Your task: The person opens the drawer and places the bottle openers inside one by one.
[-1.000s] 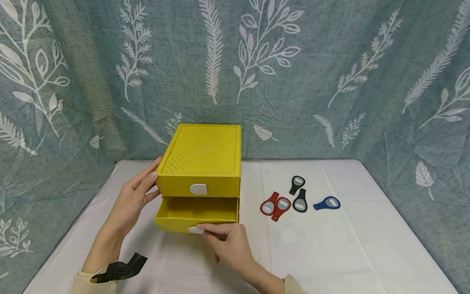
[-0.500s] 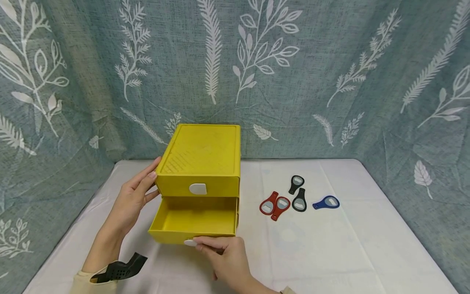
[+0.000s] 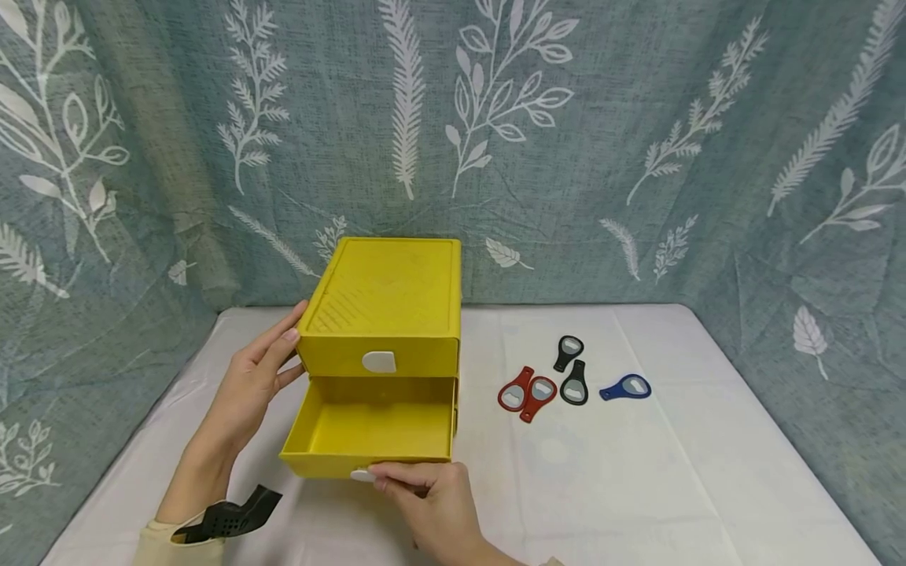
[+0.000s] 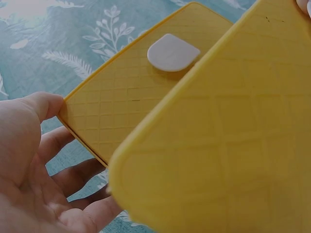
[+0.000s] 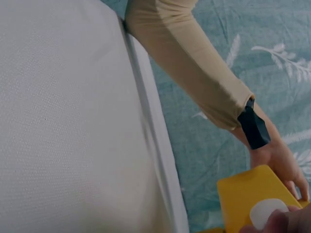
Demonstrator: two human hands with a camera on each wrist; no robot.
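Observation:
A yellow two-drawer box [image 3: 389,287] stands on the white table, left of the middle. Its upper drawer [image 3: 425,358] is closed. The lower drawer [image 3: 382,424] is pulled well out, and nothing lies inside it. My left hand [image 3: 248,385] rests against the box's left side near the front corner; in the left wrist view its thumb [image 4: 46,104] touches the edge and the fairly straight fingers spread along the side. With thumb and forefinger my right hand [image 3: 439,503] pinches the lower drawer's white handle [image 3: 362,475], which the right wrist view also shows partly behind the fingers.
Right of the box lie several bottle openers: two red [image 3: 514,391], two black [image 3: 575,384] and one blue [image 3: 627,387]. A green-blue curtain [image 3: 538,196] with white leaf prints hangs behind the table [image 3: 637,479]. A black strap [image 3: 233,519] sits on the left wrist.
My right hand has drawn the lower drawer further out toward me, showing more of its inside. The left hand has kept its place on the box. The bottle openers have stayed put.

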